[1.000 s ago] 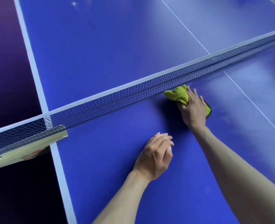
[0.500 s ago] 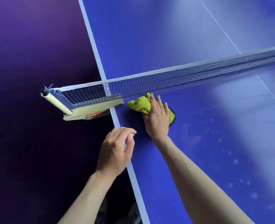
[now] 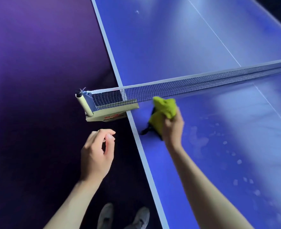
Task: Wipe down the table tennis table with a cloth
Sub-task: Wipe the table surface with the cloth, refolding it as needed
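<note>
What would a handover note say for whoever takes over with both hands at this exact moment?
Right hand grips the bunched yellow-green cloth, lifted near the net at the table's left edge.
Left hand hangs off the table, fingers loosely curled, holding nothing.
Done: cannot be judged from this frame.
Left: pale smudges show on the near half of the blue table, right of the cloth; wipe those, then the rest of the surface.

A net (image 3: 202, 83) runs from nine o'clock toward three. Its post (image 3: 84, 104) and clamp (image 3: 110, 115) sit at nine. Two shoes (image 3: 123, 215) stand at six, on dark floor (image 3: 29, 146).
</note>
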`<action>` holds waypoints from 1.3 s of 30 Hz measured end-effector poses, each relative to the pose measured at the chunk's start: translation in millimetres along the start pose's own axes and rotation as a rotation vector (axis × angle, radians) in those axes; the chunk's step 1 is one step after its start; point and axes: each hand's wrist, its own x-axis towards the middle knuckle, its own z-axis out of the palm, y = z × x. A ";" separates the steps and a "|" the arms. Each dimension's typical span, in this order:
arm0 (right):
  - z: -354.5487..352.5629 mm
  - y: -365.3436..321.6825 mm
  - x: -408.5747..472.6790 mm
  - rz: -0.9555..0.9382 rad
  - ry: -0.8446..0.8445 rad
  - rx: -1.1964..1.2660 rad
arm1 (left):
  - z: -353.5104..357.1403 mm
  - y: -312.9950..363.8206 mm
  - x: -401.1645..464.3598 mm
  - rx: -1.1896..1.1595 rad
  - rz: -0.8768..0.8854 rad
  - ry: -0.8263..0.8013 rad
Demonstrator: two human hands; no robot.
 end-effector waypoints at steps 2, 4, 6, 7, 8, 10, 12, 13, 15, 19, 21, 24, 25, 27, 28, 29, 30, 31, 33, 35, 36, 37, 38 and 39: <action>-23.3 1.2 46.6 0.054 0.172 -0.083 | -2.2 -1.5 -0.6 0.004 -0.008 0.005; -32.5 12.7 85.7 0.125 0.235 -0.191 | -3.1 -3.6 -1.8 0.018 0.009 -0.005; -22.4 32.3 104.8 0.181 0.175 -0.244 | -2.8 -7.2 -3.2 0.024 0.011 -0.016; -11.2 40.5 104.0 0.179 0.110 -0.276 | -2.3 -9.1 -3.8 0.026 0.008 -0.019; 2.7 48.7 96.2 0.135 0.034 -0.344 | -1.5 -10.7 -3.7 0.029 0.011 -0.022; 34.2 59.7 68.1 -0.040 -0.078 -0.530 | 1.1 -12.9 -1.9 0.042 0.027 -0.028; 56.0 58.5 38.3 -0.202 -0.154 -0.564 | 3.2 -14.5 1.3 0.056 0.028 -0.039; 62.4 54.4 25.2 -0.262 -0.202 -0.557 | 4.2 -14.1 3.0 0.057 0.019 -0.042; 64.2 53.1 5.1 -0.341 -0.302 -0.558 | 7.1 -11.1 5.6 0.041 0.001 -0.064; 41.4 53.4 -15.5 -0.486 -0.480 -0.507 | 14.6 -2.9 9.3 0.017 0.015 -0.101; 28.4 50.5 -17.5 -0.526 -0.505 -0.489 | 19.1 -1.9 12.9 0.034 0.005 -0.125; 16.5 30.4 -0.3 -0.285 -0.247 -0.469 | 26.9 -2.5 23.7 0.069 0.022 -0.168; 18.1 23.7 11.5 -0.182 -0.105 -0.425 | 30.2 -3.6 29.3 0.079 0.031 -0.185; 24.2 14.9 34.1 -0.040 0.097 -0.281 | 35.2 -6.6 40.8 0.092 0.030 -0.203; 30.1 15.0 42.4 -0.002 0.134 -0.246 | 36.8 -6.8 46.0 0.099 0.025 -0.200; 36.9 16.5 45.5 -0.001 0.120 -0.283 | 38.1 -6.5 50.5 0.105 0.019 -0.194; 43.9 21.7 42.5 -0.030 0.062 -0.384 | 39.1 -6.0 53.7 0.112 0.016 -0.191; 51.0 29.6 33.9 -0.094 -0.020 -0.521 | 40.1 -5.8 56.1 0.116 0.016 -0.187; 60.5 42.7 13.0 -0.242 -0.126 -0.735 | 41.3 -6.4 59.6 0.112 0.024 -0.173; 64.2 50.0 5.1 -0.293 -0.143 -0.739 | 42.7 -9.1 61.7 0.100 0.024 -0.143; 64.6 52.6 5.5 -0.320 -0.149 -0.721 | 43.2 -10.5 62.5 0.098 0.013 -0.121; 64.8 54.2 6.3 -0.366 -0.174 -0.715 | 44.0 -12.0 63.8 0.097 -0.004 -0.096; 64.0 57.9 6.9 -0.429 -0.206 -0.718 | 45.9 -13.0 65.4 0.089 -0.023 -0.075; 61.8 61.9 8.4 -0.487 -0.235 -0.706 | 48.2 -13.4 66.5 0.076 -0.037 -0.064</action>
